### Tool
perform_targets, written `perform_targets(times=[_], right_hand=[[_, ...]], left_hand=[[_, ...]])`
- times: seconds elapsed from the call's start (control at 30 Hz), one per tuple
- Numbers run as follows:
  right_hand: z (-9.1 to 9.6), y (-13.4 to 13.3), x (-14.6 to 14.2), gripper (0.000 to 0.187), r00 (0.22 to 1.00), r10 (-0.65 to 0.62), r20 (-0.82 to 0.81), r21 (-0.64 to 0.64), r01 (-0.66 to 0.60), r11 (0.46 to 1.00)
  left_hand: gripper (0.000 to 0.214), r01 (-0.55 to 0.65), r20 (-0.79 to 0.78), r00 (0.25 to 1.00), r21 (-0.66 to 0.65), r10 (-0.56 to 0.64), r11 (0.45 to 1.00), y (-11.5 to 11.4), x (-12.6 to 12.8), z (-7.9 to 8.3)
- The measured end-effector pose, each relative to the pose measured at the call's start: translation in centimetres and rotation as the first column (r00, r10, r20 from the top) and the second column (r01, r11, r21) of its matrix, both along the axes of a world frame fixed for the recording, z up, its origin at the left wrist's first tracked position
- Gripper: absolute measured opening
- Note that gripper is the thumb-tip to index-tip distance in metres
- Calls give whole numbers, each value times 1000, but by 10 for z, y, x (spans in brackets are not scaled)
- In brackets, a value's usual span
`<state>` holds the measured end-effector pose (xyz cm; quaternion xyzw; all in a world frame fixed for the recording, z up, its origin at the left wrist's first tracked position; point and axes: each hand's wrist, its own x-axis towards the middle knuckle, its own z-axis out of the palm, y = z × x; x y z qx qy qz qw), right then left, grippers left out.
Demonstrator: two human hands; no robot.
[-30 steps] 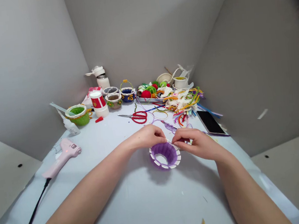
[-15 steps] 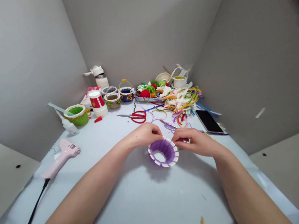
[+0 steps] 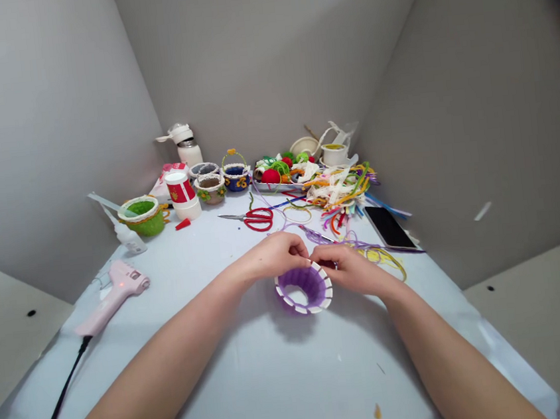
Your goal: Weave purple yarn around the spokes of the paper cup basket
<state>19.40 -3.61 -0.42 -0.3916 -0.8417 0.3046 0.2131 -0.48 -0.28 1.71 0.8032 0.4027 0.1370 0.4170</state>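
A small purple woven cup (image 3: 304, 288) with white slat tips around its rim lies tilted on the white table (image 3: 257, 372), its mouth toward me. My left hand (image 3: 277, 253) curls over the cup's far rim, fingers closed on it. My right hand (image 3: 347, 268) pinches the rim on the right side, close to the left fingertips. A purple pipe cleaner (image 3: 364, 244) trails from the right hand toward the back right.
A pink glue gun (image 3: 118, 290) with a black cord lies at left. Red scissors (image 3: 255, 219), a green basket (image 3: 143, 214), a red-and-white cup (image 3: 181, 192), small decorated baskets (image 3: 235, 174), a pile of coloured pipe cleaners (image 3: 341, 193) and a phone (image 3: 388, 227) crowd the back.
My right hand has moved left, closer to the left hand at the cup's rim. The cup has shifted slightly away from me.
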Motion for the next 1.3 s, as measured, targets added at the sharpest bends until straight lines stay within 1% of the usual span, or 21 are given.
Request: perform_targets(times=[0.17, 0.33, 0.4, 0.47, 0.57, 0.63, 0.77, 0.9, 1.0, 1.2, 1.3], right_hand=[[6, 0, 7, 20, 999, -33, 9, -61, 33, 998], [13, -2, 19, 21, 997, -82, 2, -75, 82, 994], [15, -4, 21, 20, 995, -102, -4, -54, 102, 993], [16, -6, 21, 18, 994, -109, -12, -4, 109, 994], [18, -9, 18, 16, 994, -104, -13, 83, 105, 991], [19, -11, 15, 15, 996, -87, -11, 120, 88, 989], [21, -13, 13, 14, 999, -37, 0, 151, 37, 988], [22, -13, 18, 13, 999, -27, 23, 168, 23, 986], [22, -11, 21, 14, 999, -23, 30, 146, 18, 989], [17, -6, 19, 16, 1000, -2, 31, 27, 1, 1000], [14, -4, 18, 17, 999, 5, 32, 6, -6, 1000]], left_hand=[[24, 35, -37, 999, -18, -36, 999, 1, -6, 4], [22, 29, -8, 1000, -25, -30, 999, 1, -6, 5], [21, 19, 4, 1000, -37, -19, 999, 1, -5, 3], [20, 7, 12, 1000, -42, -7, 999, 2, -4, 0], [19, -13, 18, 1000, -28, 13, 1000, 1, -3, -2], [19, -21, 19, 1000, -26, 21, 999, 1, -3, -2], [19, -39, 12, 999, -34, 39, 999, 1, -3, -1], [17, -45, 1, 999, -14, 45, 999, 1, -2, 1], [17, -49, -6, 999, -6, 49, 999, 1, -3, 3], [16, -36, -38, 999, -20, 35, 999, 1, -9, 8], [17, -25, -52, 998, -7, 24, 1000, 2, -11, 8]])
